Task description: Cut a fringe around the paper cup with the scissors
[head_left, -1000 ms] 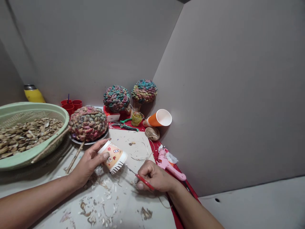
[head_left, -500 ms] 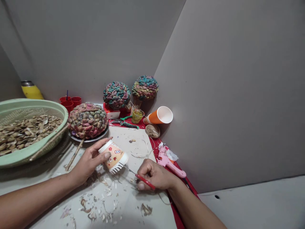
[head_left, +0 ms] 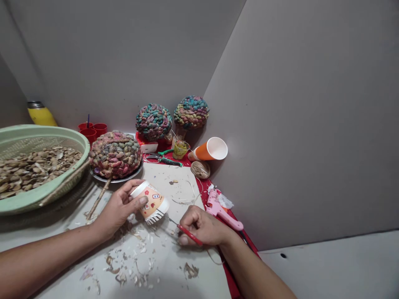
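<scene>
A paper cup (head_left: 152,200) with a printed orange band lies tilted in my left hand (head_left: 126,205), thumb on its near side and fingers around it. Several slits form a fringe along the lower part of its white edge. My right hand (head_left: 199,228) is closed on the red handles of small scissors (head_left: 190,235). The thin blades point left and meet the cup's edge beside the fringe. Small white and brown scraps (head_left: 141,249) lie on the pale board under and below the hands.
At the left stands a green basket (head_left: 62,182) of shells. Behind are nubbly balls (head_left: 116,155), red cups (head_left: 100,129), green-handled pliers (head_left: 170,162) and an orange cup (head_left: 202,153). A pink glue gun (head_left: 220,211) and twine (head_left: 200,169) lie at the right.
The cup has turned slightly in my left hand and sits a little further right. My right hand still holds the scissors at its edge. The whole view has shifted slightly.
</scene>
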`<action>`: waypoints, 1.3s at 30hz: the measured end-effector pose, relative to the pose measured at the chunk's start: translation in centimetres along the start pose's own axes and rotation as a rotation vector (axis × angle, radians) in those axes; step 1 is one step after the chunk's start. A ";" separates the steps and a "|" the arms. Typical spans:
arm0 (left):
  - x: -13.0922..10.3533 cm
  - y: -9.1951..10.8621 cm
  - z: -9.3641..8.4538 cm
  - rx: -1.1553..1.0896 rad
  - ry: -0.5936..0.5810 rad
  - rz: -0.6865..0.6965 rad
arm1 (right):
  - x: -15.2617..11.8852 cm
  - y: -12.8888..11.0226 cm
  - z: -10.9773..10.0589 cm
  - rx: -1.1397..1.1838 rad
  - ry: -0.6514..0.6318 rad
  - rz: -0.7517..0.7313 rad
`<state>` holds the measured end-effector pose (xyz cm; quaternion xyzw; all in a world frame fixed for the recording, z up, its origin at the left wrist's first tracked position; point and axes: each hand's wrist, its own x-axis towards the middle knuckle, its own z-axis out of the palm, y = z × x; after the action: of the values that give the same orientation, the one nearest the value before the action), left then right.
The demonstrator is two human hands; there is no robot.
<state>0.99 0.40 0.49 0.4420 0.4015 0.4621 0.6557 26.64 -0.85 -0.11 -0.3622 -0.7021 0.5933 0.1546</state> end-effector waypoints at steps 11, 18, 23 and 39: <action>0.2 -0.6 -0.5 -0.051 -0.024 -0.018 | 0.0 0.3 -0.3 0.013 -0.062 0.001; 0.3 -0.6 -0.9 -0.051 0.000 0.019 | -0.2 0.4 -0.8 0.109 -0.051 -0.061; 0.2 -0.6 -0.7 -0.040 -0.005 0.014 | -0.1 0.1 -0.6 0.108 -0.037 -0.040; 0.3 -0.9 -0.8 -0.003 0.021 0.011 | 0.0 0.1 -0.6 0.086 -0.011 0.013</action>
<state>0.54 0.74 -0.59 0.4383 0.4051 0.4709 0.6497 27.03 -0.45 -0.06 -0.3564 -0.6742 0.6261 0.1623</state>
